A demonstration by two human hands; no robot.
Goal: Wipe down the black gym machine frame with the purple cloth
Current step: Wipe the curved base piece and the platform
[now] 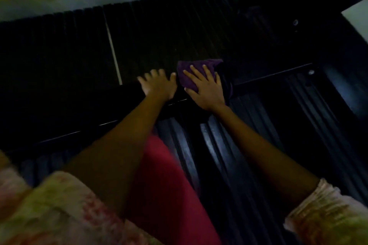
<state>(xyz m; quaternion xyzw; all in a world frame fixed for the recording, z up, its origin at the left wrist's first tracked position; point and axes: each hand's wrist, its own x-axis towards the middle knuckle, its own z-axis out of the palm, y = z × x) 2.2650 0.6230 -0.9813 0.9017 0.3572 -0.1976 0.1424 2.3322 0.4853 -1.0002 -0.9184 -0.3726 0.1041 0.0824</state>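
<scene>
Dimly, right hand (206, 87) fingers spread flat on half-shadowed purple cloth (188, 77); left hand (158, 85) fingers splayed on murky black frame (278, 74).

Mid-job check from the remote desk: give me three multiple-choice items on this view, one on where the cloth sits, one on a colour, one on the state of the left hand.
1. Where is the purple cloth?
A. under the right hand on the black frame bar
B. hanging from the left hand
C. lying on the floor

2. What colour is the garment between the forearms?
A. blue
B. pinkish red
C. white

3. How is the left hand?
A. clenched in a fist
B. pinching the cloth
C. fingers spread, resting on the bar

Key: 1 A, the right palm presses the cloth onto the bar. 2 B, the fabric there is pinkish red. 3 C, its fingers lie straight beside the cloth, holding nothing.
</scene>
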